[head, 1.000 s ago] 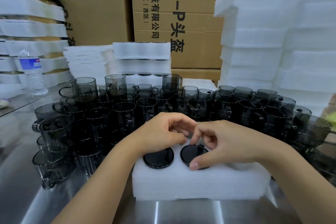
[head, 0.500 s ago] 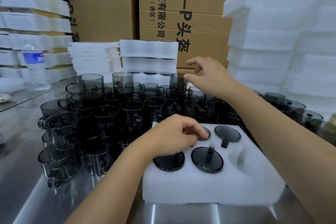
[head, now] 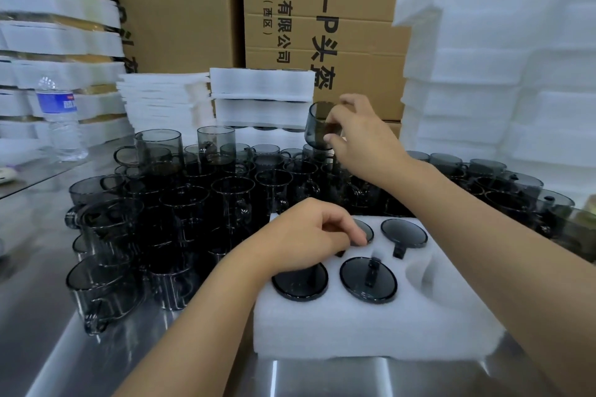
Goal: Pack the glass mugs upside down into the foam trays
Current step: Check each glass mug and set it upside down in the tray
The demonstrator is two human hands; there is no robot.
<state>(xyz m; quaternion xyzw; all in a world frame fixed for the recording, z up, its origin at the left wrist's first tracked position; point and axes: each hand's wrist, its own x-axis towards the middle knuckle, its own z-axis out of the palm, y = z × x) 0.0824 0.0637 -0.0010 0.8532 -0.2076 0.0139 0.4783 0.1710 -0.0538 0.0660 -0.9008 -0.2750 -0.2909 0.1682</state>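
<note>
Loose mugs (head: 167, 203) crowd the steel table (head: 48, 348) at left. Left hand (head: 306, 235) pinches an inverted mug (head: 363, 231) seated back-left in the foam tray (head: 371, 329), fingers curled. Right hand (head: 358, 135) grasps a lifted mug (head: 315, 126) above the pile.

Printed in black down the middle cardboard box (head: 361, 51) behind the table's far edge: large "4.0-P头盔", smaller "信科技有限公司" and "济开发区(西区)". On the left box (head: 180, 10), a cut-off "4.0". Blue label on the water bottle (head: 59, 119) too blurred to read.
</note>
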